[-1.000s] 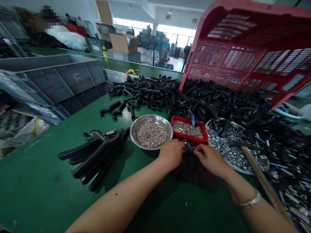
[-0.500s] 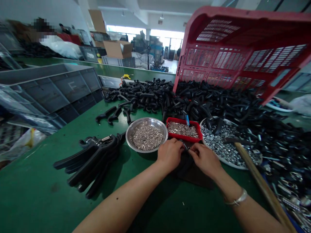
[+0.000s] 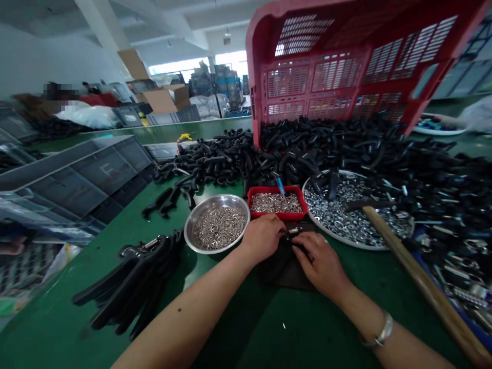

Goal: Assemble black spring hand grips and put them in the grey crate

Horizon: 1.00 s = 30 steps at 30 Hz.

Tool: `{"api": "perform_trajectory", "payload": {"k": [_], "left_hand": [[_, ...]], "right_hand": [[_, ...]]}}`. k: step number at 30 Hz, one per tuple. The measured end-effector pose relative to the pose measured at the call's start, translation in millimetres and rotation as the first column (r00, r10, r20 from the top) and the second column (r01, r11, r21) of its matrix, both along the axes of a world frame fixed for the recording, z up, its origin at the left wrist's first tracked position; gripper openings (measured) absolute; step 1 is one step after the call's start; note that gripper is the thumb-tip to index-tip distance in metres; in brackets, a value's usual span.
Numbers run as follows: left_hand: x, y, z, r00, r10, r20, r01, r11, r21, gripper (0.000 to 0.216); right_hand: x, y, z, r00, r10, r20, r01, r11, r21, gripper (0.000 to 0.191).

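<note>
My left hand (image 3: 262, 238) and my right hand (image 3: 322, 265) meet over a dark pad (image 3: 282, 269) on the green table (image 3: 69, 333). Both are closed on a black handle part (image 3: 296, 241) with a small metal piece at its end. Just beyond them stand a steel bowl (image 3: 217, 229) of small silver rings, a small red tray (image 3: 277, 202) of metal pins, and a wide round pan (image 3: 353, 215) of silver nuts.
Several assembled black handles (image 3: 130, 282) lie stacked at the left. A large heap of loose black handles (image 3: 326, 148) spills from a tipped red crate (image 3: 346, 66). A wooden hammer handle (image 3: 418, 279) lies at right. Grey bins (image 3: 77, 174) stand at the left.
The view has swung to the right and tilted. My hands stay together on the black part; my right hand has slid slightly lower onto it.
</note>
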<state>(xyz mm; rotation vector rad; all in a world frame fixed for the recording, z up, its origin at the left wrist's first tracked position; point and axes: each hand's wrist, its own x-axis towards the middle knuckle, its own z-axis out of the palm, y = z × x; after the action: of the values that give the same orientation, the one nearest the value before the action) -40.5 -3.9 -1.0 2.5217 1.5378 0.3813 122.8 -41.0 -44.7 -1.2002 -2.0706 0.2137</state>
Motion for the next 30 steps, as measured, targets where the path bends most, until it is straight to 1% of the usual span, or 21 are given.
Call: {"api": "perform_trajectory", "payload": {"k": [4, 9, 13, 17, 21, 23, 26, 28, 30], "left_hand": [[1.2, -3.1, -3.8, 1.000, 0.010, 0.001, -0.010, 1.000, 0.021, 0.017], [1.1, -6.7, -12.0, 0.998, -0.052, -0.035, 0.055, 0.996, 0.073, 0.022], [1.8, -6.4, -15.2, 0.996, -0.063, -0.070, 0.069, 0.994, 0.088, 0.025], [0.2, -0.3, -15.1, 0.984, -0.120, -0.132, 0.133, 0.987, 0.090, 0.025], [-3.4, 2.4, -17.0, 0.974, -0.178, -0.141, 0.188, 0.980, 0.062, 0.025], [-3.7, 0.6, -18.7, 0.972, -0.177, -0.155, 0.191, 0.978, 0.079, 0.026], [-2.6, -2.6, -20.0, 0.972, -0.141, -0.189, 0.165, 0.979, 0.116, 0.026], [-2.3, -3.1, -19.3, 0.972, -0.134, -0.193, 0.158, 0.980, 0.117, 0.025], [-3.0, -2.3, -17.8, 0.973, -0.156, -0.170, 0.175, 0.980, 0.099, 0.024]], "right_hand": [[0.7, -0.8, -0.4, 1.000, 0.001, -0.017, -0.001, 1.000, -0.018, 0.017], [-0.1, -1.2, -0.3, 1.000, -0.012, -0.010, 0.012, 1.000, -0.022, 0.017], [-0.8, -1.5, -0.5, 1.000, -0.011, 0.000, 0.011, 1.000, -0.016, 0.017], [-1.1, -2.1, -1.6, 1.000, -0.011, 0.001, 0.011, 1.000, -0.004, 0.017], [-1.2, -1.6, -2.6, 1.000, -0.013, -0.007, 0.013, 1.000, 0.014, 0.016], [-1.0, -1.3, -2.8, 1.000, -0.009, -0.009, 0.009, 1.000, 0.021, 0.016], [-0.5, -1.4, -2.9, 1.000, -0.007, -0.017, 0.008, 1.000, 0.026, 0.016], [-0.4, -1.6, -2.9, 1.000, -0.008, -0.021, 0.009, 1.000, 0.020, 0.016], [-0.5, -1.4, -2.7, 1.000, -0.006, -0.024, 0.007, 1.000, 0.012, 0.016]]}}
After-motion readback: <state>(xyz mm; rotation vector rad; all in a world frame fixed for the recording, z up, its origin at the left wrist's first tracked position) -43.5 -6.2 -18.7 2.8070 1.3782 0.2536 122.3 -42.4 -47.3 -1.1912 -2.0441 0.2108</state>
